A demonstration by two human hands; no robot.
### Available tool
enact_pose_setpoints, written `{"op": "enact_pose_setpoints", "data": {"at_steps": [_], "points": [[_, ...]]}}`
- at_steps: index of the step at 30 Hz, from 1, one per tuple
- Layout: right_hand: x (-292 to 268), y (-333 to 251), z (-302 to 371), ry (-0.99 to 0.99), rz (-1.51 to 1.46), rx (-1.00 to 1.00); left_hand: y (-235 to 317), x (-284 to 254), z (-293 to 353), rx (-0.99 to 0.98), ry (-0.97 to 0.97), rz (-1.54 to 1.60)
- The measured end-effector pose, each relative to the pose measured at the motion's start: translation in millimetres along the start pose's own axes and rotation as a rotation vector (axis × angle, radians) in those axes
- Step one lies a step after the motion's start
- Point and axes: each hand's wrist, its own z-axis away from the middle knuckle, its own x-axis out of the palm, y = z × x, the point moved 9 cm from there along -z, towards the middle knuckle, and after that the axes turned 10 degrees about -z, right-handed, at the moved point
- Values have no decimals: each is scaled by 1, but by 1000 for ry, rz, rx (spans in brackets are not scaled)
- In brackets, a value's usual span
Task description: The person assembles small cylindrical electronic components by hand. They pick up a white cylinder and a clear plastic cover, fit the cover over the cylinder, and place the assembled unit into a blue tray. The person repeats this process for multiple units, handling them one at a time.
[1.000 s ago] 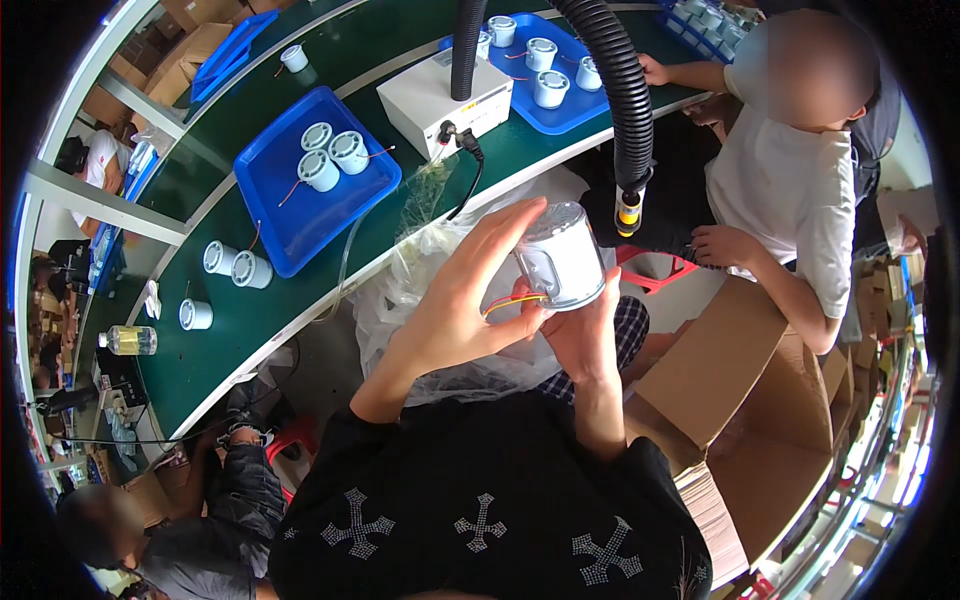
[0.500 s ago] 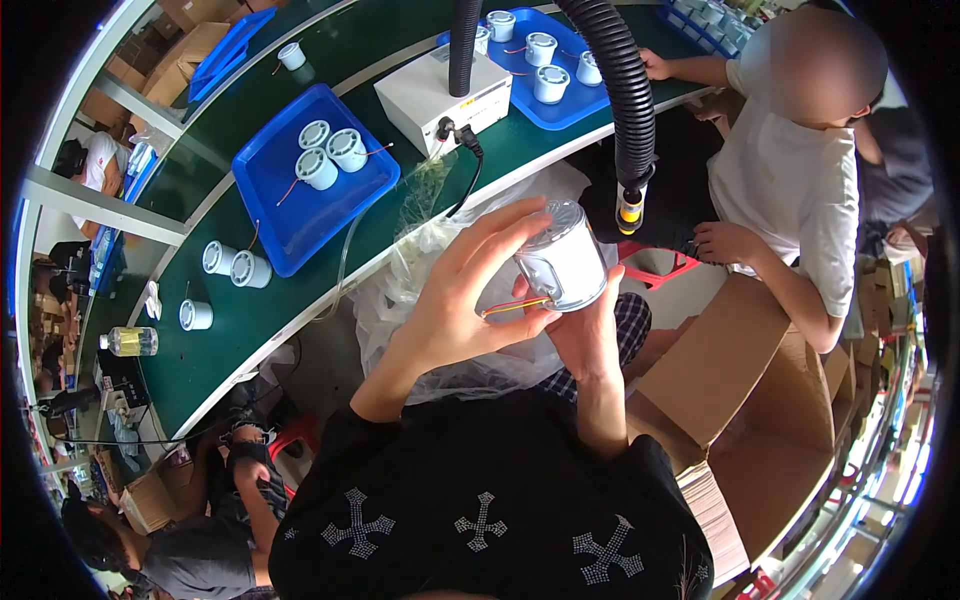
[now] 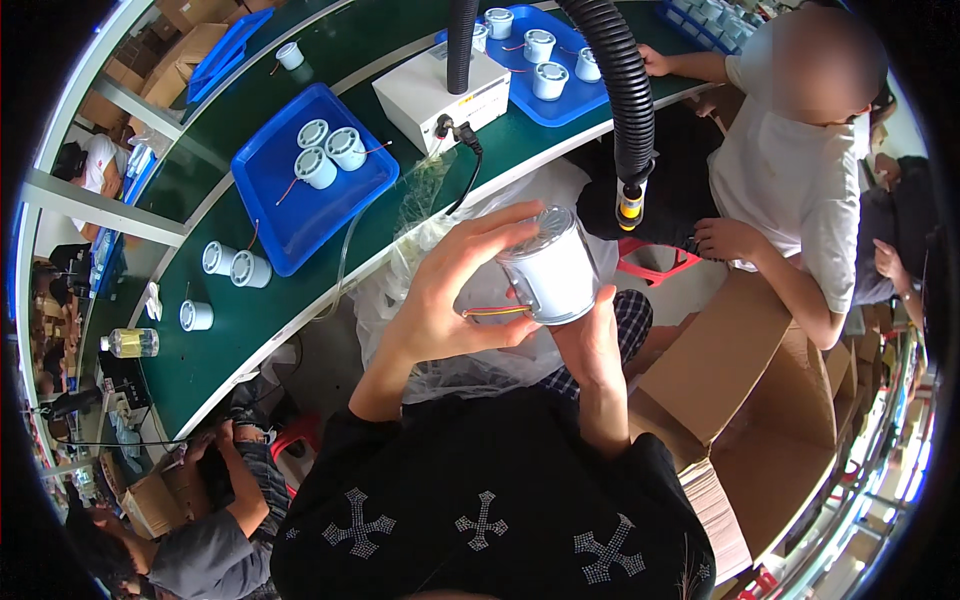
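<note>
Above my lap I hold a white cylindrical unit (image 3: 552,275) with a clear, shiny cover and tilted top. My left hand (image 3: 440,295) is closed round its left side, fingers over the top and thumb at the lower edge. Thin red and yellow wires (image 3: 493,311) stick out of the unit towards my left palm. From below and the right, my right hand (image 3: 593,345) grips it; some of its fingers are hidden behind the unit.
On the green bench are a blue tray (image 3: 275,235) with similar white units, a white box (image 3: 420,105) and a bottle (image 3: 135,342). A black hose (image 3: 632,110) hangs ahead. At right are a co-worker (image 3: 790,190) and an open carton (image 3: 770,450); clear plastic bagging (image 3: 450,375) lies below my hands.
The white unit has shifted slightly left and turned a little in my hands, its wires moving left with it. A person at the lower left has moved their arms.
</note>
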Motion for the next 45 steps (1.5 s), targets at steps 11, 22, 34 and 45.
{"op": "enact_pose_setpoints", "data": {"at_steps": [11, 22, 34, 45], "points": [[2, -11, 0, -12, 189, -90, 6, -6, 1, 10, 1, 11], [30, -48, -8, -14, 608, -340, 5, 14, 8, -41, -166, -90], [19, -51, -2, 48, 423, -386, 7, 17, 9, -54, -173, -9], [23, -44, 13, -169, 336, -332, 7, 6, 14, -84, -18, 152]]}}
